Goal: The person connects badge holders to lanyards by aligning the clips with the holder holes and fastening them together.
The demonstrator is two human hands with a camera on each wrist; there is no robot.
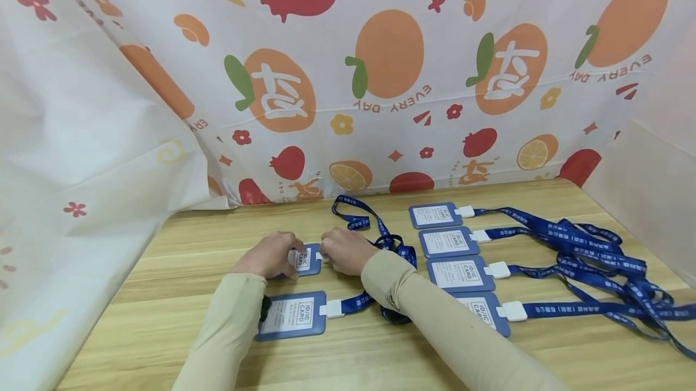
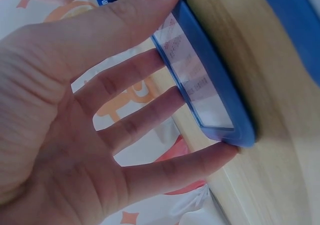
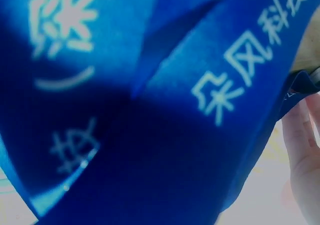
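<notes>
My left hand holds a blue-framed ID card holder at the upper left of the group. In the left wrist view its thumb lies on one edge of the holder and the fingertips touch the other. My right hand grips the holder's lanyard at the white clip, which it partly hides. Blue strap with white lettering fills most of the right wrist view, with some fingers at its edge. Below the left hand lies another card holder with a white clip.
Several card holders stand in a column to the right, their blue lanyards spread toward the table's right side. A loose lanyard loop lies beyond the right hand. A fruit-print cloth hangs behind the wooden table.
</notes>
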